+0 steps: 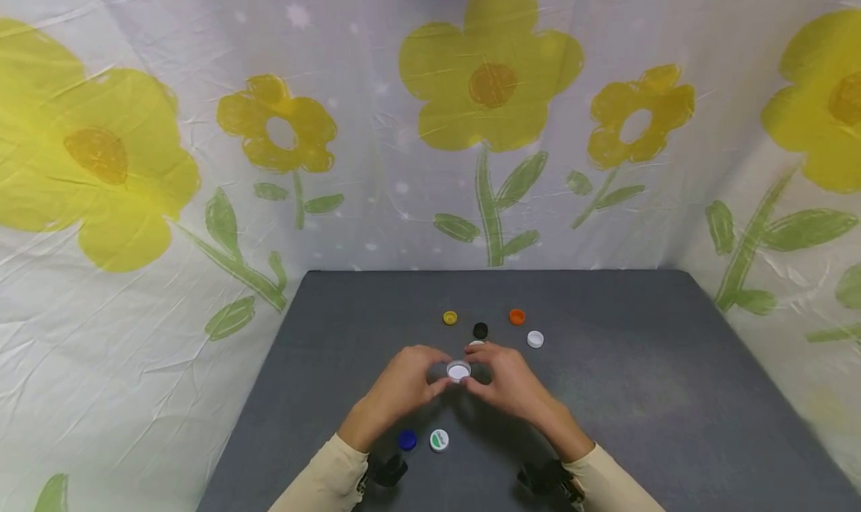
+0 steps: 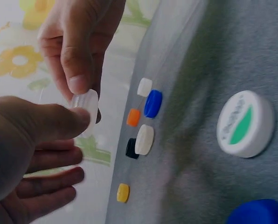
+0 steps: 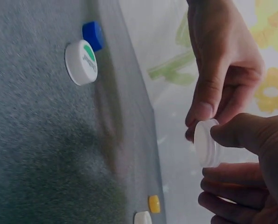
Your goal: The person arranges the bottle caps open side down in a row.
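A translucent white cap [image 1: 459, 372] is held up between both hands over the dark table. My left hand [image 1: 402, 383] pinches its left side with thumb and fingers. From the other side, my right hand [image 1: 510, 383] pinches it too. In the left wrist view, the left thumb lies on the ridged side of the cap [image 2: 85, 105], and the lower fingers stretch out loosely beneath. The right wrist view shows the cap [image 3: 205, 142] with its round flat face turned toward the table side and the right thumb at its rim.
Nearer me on the table [image 1: 646, 422] lie a blue cap [image 1: 406, 440] and a white cap with a green mark [image 1: 439, 440]. Beyond the hands are yellow [image 1: 450, 318], black [image 1: 480, 330], orange [image 1: 516, 317] and white [image 1: 535, 339] caps. Another blue cap [image 2: 153, 103] shows in the left wrist view.
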The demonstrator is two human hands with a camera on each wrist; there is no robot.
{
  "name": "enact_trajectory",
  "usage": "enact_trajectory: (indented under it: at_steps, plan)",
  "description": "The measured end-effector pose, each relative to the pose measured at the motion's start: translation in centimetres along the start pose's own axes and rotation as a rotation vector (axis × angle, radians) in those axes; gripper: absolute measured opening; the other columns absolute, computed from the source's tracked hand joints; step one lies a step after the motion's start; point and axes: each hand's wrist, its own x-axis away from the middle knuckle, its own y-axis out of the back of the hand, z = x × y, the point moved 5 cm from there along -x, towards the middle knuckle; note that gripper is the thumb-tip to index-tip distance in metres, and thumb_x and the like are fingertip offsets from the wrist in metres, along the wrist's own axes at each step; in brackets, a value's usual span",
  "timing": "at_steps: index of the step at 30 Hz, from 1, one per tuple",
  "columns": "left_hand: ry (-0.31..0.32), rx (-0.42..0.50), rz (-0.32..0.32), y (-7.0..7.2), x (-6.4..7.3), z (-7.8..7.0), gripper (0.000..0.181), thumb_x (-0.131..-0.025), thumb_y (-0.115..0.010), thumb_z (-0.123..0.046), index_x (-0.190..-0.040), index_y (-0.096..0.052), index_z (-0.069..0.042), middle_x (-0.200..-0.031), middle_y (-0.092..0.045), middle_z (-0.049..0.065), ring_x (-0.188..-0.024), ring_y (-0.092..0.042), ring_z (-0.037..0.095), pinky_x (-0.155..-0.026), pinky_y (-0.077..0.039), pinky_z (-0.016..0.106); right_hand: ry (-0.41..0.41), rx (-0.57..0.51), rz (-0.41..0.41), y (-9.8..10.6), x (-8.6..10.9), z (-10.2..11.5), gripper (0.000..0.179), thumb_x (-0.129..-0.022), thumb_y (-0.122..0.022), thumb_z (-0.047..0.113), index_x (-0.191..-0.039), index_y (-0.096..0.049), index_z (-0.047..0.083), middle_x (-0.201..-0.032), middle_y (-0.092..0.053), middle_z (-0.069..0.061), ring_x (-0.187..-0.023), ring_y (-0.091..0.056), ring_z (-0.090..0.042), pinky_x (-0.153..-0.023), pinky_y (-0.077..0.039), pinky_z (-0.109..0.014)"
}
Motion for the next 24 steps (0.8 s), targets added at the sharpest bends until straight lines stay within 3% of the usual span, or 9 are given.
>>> enact_trajectory:
  at_steps: [5,10,14,17,24]
  plan:
    - [-0.100,0.037,-0.102,0.5,0.9,-1.2,0.027,-0.081,-0.085,-0.024,-0.105,-0.076,-0.013,-0.101,-0.076,-0.002,-0.098,-0.071,0.015,-0.086,-0.057,0.035,-0.045,-0.130,0.001,0.3,0.8,-0.2,0.017,-0.087,-0.077,0.027,-0.099,-0.078,0.015,-0.116,-0.074,-0.003,-0.117,-0.067,-0.023,-0.095,-0.053,-0.045]
    - [-0.133,0.090,-0.134,0.4,1.3,-1.8,0.019,-0.083,-0.083,-0.019,-0.101,-0.078,-0.013,-0.096,-0.077,-0.004,-0.094,-0.072,0.012,-0.085,-0.057,0.032,-0.152,-0.251,0.072,0.3,1.5,-0.7,0.010,-0.092,-0.072,0.033,-0.094,-0.077,0.025,-0.116,-0.074,0.003,-0.116,-0.067,-0.018,-0.096,-0.053,-0.044]
    - [-0.120,0.124,-0.121,0.2,1.5,-1.9,0.014,-0.086,-0.080,-0.019,-0.099,-0.078,-0.014,-0.096,-0.077,-0.005,-0.093,-0.072,0.011,-0.084,-0.057,0.030,-0.206,-0.289,0.106,0.1,1.9,-1.1,0.018,-0.094,-0.068,0.041,-0.095,-0.079,0.027,-0.116,-0.075,0.005,-0.117,-0.066,-0.018,-0.096,-0.052,-0.045]
    - [-0.095,0.155,-0.113,0.0,1.5,-1.8,0.012,-0.088,-0.079,-0.020,-0.099,-0.079,-0.016,-0.096,-0.077,-0.005,-0.092,-0.073,0.010,-0.083,-0.057,0.028,-0.209,-0.290,0.085,0.1,2.2,-1.2,0.022,-0.094,-0.068,0.044,-0.097,-0.079,0.025,-0.116,-0.075,0.004,-0.118,-0.066,-0.018,-0.097,-0.052,-0.046]
    - [0.042,0.316,-0.113,-0.2,1.7,-1.3,0.010,-0.089,-0.078,-0.020,-0.096,-0.080,-0.015,-0.094,-0.078,-0.004,-0.086,-0.071,0.005,-0.074,-0.058,0.029,-0.037,-0.169,-0.071,1.1,2.5,-0.3,0.028,-0.085,-0.081,0.032,-0.110,-0.076,0.020,-0.117,-0.074,0.003,-0.115,-0.067,-0.015,-0.095,-0.054,-0.042]
